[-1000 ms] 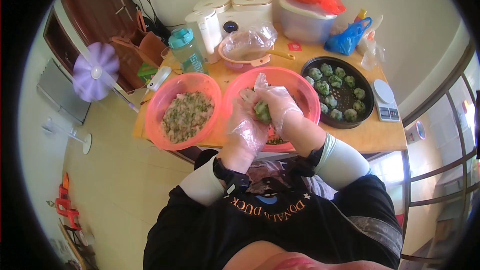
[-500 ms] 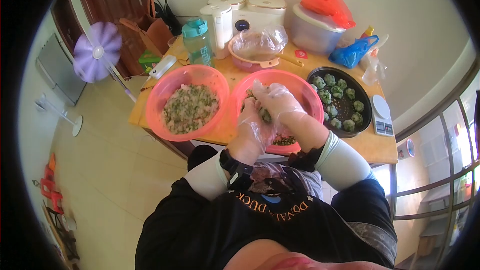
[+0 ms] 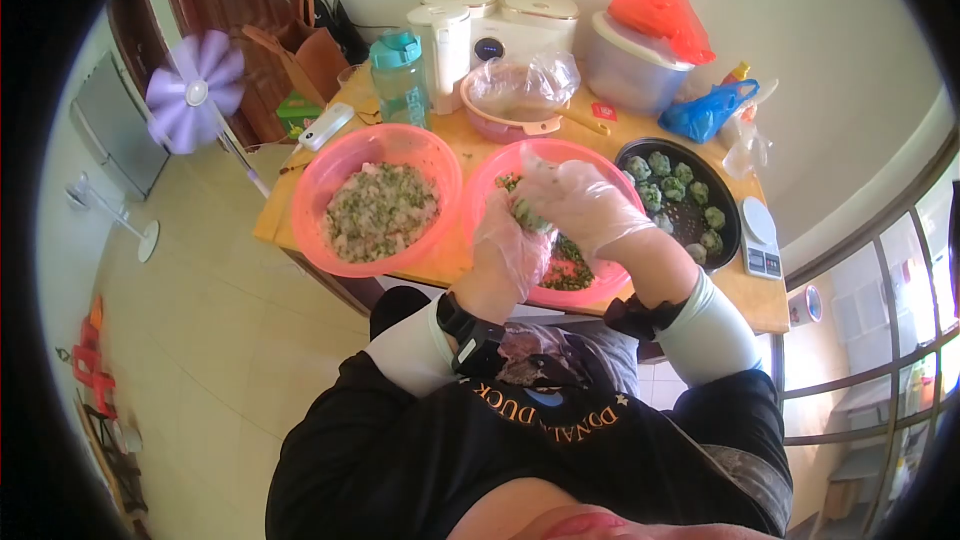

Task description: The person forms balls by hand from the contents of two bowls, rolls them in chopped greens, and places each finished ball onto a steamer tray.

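My left hand [image 3: 508, 240], in a clear plastic glove, cups a green-flecked ball [image 3: 530, 218] above the middle pink basin [image 3: 627, 285]. Just up and to the right, my right hand [image 3: 583, 202] is gloved too, its fingers stretched out over the ball. Whether its palm touches the ball is hidden. Chopped green bits [image 3: 568, 275] lie in the basin below. To the left, another pink basin [image 3: 312, 215] holds a pale chopped mixture [image 3: 380, 215] with green pieces. A round dark pan [image 3: 733, 240] on the right carries several shaped balls [image 3: 652, 198].
A kitchen scale [image 3: 760, 240] stands at the table's right edge. Behind the basins are a teal bottle [image 3: 398, 80], a white appliance [image 3: 525, 30], a colander bowl [image 3: 500, 125], a lidded tub [image 3: 630, 70] and a blue bag [image 3: 708, 112]. A fan [image 3: 197, 93] stands left.
My right hand has shifted right and loosened from around the ball, which stays in my left hand. More of the green bits in the middle basin show now.
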